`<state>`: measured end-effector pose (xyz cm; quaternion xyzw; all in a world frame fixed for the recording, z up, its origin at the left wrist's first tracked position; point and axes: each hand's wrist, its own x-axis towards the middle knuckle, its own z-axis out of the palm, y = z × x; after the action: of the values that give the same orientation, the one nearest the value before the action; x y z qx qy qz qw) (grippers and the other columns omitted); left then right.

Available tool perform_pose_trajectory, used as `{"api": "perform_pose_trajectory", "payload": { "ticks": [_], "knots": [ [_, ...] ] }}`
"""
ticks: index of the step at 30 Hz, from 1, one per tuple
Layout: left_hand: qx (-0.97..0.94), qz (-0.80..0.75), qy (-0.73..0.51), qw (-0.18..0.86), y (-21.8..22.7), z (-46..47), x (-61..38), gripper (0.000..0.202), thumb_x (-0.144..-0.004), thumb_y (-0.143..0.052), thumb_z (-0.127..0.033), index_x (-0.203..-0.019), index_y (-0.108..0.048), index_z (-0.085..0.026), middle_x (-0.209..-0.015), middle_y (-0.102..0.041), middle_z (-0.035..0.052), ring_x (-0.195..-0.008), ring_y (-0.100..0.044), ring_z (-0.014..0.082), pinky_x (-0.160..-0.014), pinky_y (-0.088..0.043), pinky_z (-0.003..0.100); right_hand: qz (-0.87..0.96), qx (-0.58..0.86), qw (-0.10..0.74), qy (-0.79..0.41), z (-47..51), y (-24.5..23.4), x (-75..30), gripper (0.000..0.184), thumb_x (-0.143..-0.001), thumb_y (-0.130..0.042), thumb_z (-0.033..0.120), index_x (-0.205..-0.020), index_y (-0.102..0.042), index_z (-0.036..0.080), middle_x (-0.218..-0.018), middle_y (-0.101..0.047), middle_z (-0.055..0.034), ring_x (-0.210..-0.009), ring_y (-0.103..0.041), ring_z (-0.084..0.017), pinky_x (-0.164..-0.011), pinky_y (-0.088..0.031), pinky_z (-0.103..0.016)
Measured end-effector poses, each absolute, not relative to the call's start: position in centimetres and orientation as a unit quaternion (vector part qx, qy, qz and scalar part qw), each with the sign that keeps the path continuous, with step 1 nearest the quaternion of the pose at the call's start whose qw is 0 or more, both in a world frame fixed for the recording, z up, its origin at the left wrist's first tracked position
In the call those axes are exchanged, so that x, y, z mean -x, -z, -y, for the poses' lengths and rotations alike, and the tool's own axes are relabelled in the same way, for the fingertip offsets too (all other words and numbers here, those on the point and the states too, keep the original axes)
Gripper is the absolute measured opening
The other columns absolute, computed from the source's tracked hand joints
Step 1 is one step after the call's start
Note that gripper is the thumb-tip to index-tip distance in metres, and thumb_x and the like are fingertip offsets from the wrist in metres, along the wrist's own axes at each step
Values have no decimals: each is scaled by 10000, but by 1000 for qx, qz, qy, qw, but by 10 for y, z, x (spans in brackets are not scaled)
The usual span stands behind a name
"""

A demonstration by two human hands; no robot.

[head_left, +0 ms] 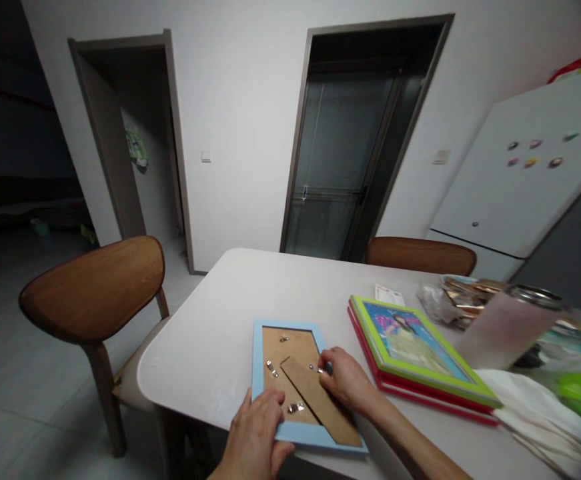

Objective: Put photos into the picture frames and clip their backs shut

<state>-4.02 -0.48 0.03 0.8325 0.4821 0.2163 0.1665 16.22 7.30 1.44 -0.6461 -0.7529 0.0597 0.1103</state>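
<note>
A light blue photo frame [259,357] lies face down on the table, its brown backing board [275,340] and slanted stand leg [315,397] showing. My left hand [257,430] grips the frame's near left corner, fingers on top and thumb at the near edge. On the right side, my right hand [347,379] is closed, its fingertips pinched at a small metal clip [315,368]. A small dark spot beside those fingertips is too small to name. More metal clips [271,368] sit along the far, left and near sides of the backing.
Right of the frame, a lime-green picture frame [410,340] lies on red ones. Beyond stand a frosted cup [507,327], plastic-wrapped items [463,293] and white cloth [540,413]. Wooden chairs [100,287] are left and behind the white table [210,333].
</note>
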Motion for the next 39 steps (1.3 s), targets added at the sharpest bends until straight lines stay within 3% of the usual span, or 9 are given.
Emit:
{"api": "perform_pose_trajectory", "payload": {
  "ticks": [4,9,19,24,27,30,34,36,39],
  "knots": [
    [-832,-484,-209,170,-4,4,41,367,-631,-611,-146,-982,-510,-181,-1170,-515,97,-1093,-448,248,-946,-285,507,756,645,103,-47,-72,-13,-162,234,-728,-408,164,-880,-587,171,-831,-603,-70,-813,-543,-156,-705,-349,-218],
    [-839,-474,-209,167,-4,3,44,484,-626,-619,-157,-1083,-462,-173,-1152,-529,105,-1089,-452,253,-941,-297,502,745,661,88,-24,-82,-10,-161,276,-810,-318,202,-889,-581,178,-767,-608,-96,-716,-563,-189,-621,-346,-261],
    [-849,-446,-230,164,7,-1,48,473,-667,-589,-225,-1116,-440,-201,-1166,-520,100,-1084,-459,250,-931,-311,491,732,675,84,-22,-83,-15,-163,288,-811,-325,313,-933,-572,227,-812,-587,-70,-718,-558,-180,-579,-343,-251],
    [-854,-437,-222,172,5,-1,48,465,-690,-580,-256,-1126,-429,-196,-1184,-503,106,-1104,-437,252,-944,-291,496,753,630,188,-20,-55,-14,-155,313,-769,-404,363,-970,-565,186,-970,-546,-98,-910,-487,-204,-778,-350,-278],
    [-853,-439,-226,170,7,0,46,452,-692,-570,-220,-1120,-425,-192,-1194,-494,99,-1126,-412,244,-954,-274,502,773,604,178,-77,-37,-10,-147,387,-684,-507,390,-1021,-551,205,-934,-559,-81,-892,-486,-214,-778,-361,-285],
    [-843,-450,-242,170,12,1,45,412,-664,-566,-158,-1062,-460,-177,-1253,-426,116,-1167,-355,253,-961,-256,507,767,607,178,-107,-34,-9,-143,415,-648,-520,305,-1046,-538,192,-915,-558,-80,-886,-495,-211,-774,-367,-279],
    [-794,-469,-319,218,10,-2,41,578,-610,-565,-100,-1151,-362,-113,-1341,-243,186,-1228,-233,256,-983,-245,450,750,621,190,-126,-41,-29,-144,404,-629,-484,236,-1023,-549,182,-899,-551,-75,-792,-530,-176,-731,-389,-246],
    [-735,-487,-387,271,1,-6,39,562,-649,-535,-121,-1170,-327,-108,-1322,-284,184,-1214,-271,243,-981,-260,418,741,633,191,-116,-39,-47,-140,387,-630,-479,243,-1002,-565,178,-884,-547,-78,-755,-535,-176,-709,-398,-253],
    [-623,-472,-493,383,-19,-17,39,389,-727,-459,-177,-1104,-369,-138,-1135,-516,121,-1039,-494,211,-879,-396,345,753,609,214,-128,-27,-68,-128,351,-635,-497,261,-967,-584,190,-872,-547,-70,-759,-535,-173,-709,-402,-251]
  ]
}}
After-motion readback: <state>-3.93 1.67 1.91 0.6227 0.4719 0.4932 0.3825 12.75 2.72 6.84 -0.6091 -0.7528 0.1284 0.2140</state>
